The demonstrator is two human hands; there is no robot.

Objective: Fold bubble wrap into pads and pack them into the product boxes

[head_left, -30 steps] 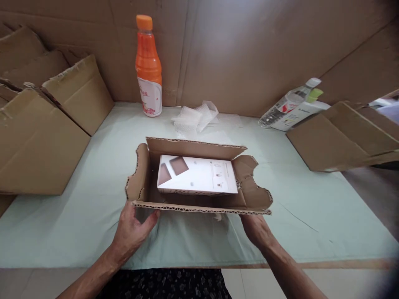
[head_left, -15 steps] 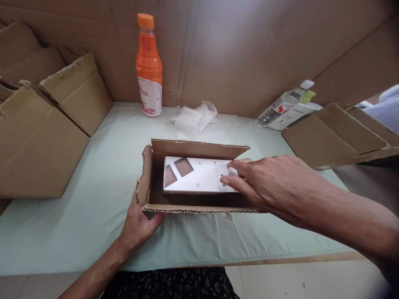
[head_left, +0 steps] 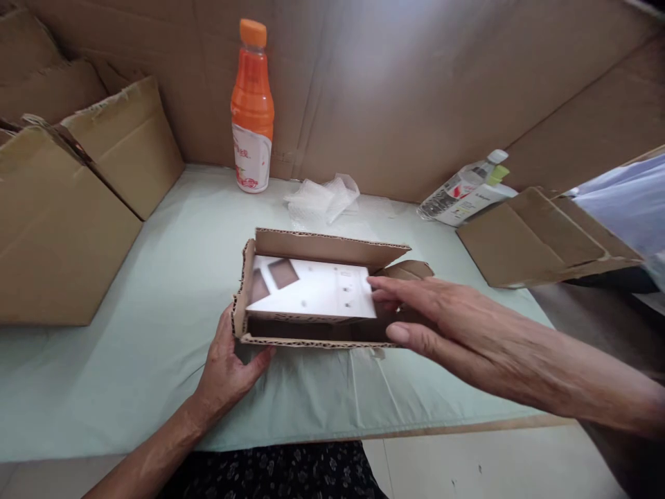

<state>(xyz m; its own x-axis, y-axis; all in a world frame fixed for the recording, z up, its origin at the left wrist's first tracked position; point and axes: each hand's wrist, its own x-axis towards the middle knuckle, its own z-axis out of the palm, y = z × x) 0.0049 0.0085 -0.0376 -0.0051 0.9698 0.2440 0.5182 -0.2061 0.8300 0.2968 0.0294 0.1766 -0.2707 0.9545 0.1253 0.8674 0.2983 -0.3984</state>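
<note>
An open cardboard box (head_left: 332, 242) stands on the cloth near the front edge. Inside it lies a white carton (head_left: 316, 287) with brown squares on its top, pushed up against the left wall. My left hand (head_left: 228, 378) grips the cardboard box at its near left corner, thumb along the front and the other fingers behind the left end, partly hidden. Over the box's right end, my right hand (head_left: 447, 319) is open, with thumb and fingers apart. Its fingertips are at the carton's right end; whether they press on it I cannot tell.
Larger cardboard boxes (head_left: 57, 229) stand at left. At the back are an orange drink bottle (head_left: 252, 111) and crumpled bubble wrap (head_left: 327, 197). A clear bottle (head_left: 457, 190) and a white tube (head_left: 475, 204) lean beside another cardboard box (head_left: 535, 235) on the right.
The white carton has slid left inside the cardboard box. My right hand has let go of its top and opened. My left hand keeps its grip on the box.
</note>
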